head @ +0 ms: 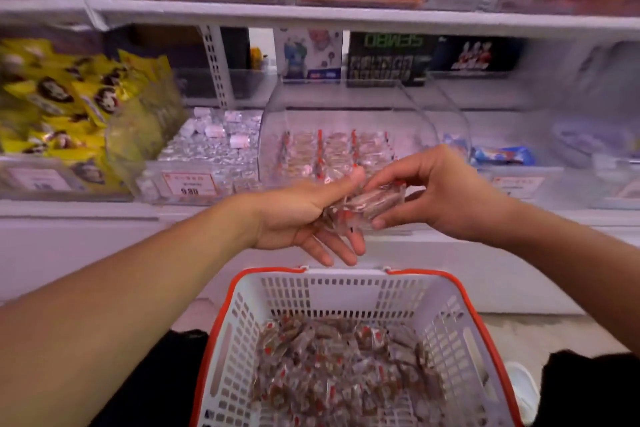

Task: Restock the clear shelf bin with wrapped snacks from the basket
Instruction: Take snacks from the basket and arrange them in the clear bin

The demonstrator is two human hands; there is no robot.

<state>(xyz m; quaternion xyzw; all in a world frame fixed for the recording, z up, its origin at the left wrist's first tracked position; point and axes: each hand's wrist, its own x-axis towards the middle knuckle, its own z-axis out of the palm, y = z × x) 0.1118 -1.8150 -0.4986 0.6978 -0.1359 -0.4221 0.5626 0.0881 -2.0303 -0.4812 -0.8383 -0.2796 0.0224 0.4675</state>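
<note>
Between the hands: a small bunch of snacks (363, 206) in clear wrap with red marks, held by both hands at once, above the basket (464, 291) and in front of the bin (273, 121).
Left hand (304, 215): palm up under the bunch, thumb pressed on top, lower fingers straight and spread below; it grips the near-left end.
Right hand (446, 191): reaches in from the right, fingers curled, thumb and fingertips pinching the far-right end of the bunch.
Long axis of bunch: runs from low-left to high-right, roughly from left palm toward right fingertips, tilted up at the right end.
Bin from hands: straight ahead and slightly above, just beyond both thumbs; its open mouth faces the person. Rows of the same snacks already lie in its floor; the upper part is unfilled.
Nearer hand: the two are about level; the left thumb tip overlaps the bin front in view, so the left is judged marginally closer. Depth cannot be told for sure.
Coming move (judgement): a short push forward and up into the bin mouth, bunch turned to match the rows inside.
Basket from hands: directly below and toward the person, bottom layered with many more snacks; task is judged far from done.
Risk (judgement): slippery wrap; a loose piece may fall from the two-handed hold.
</note>
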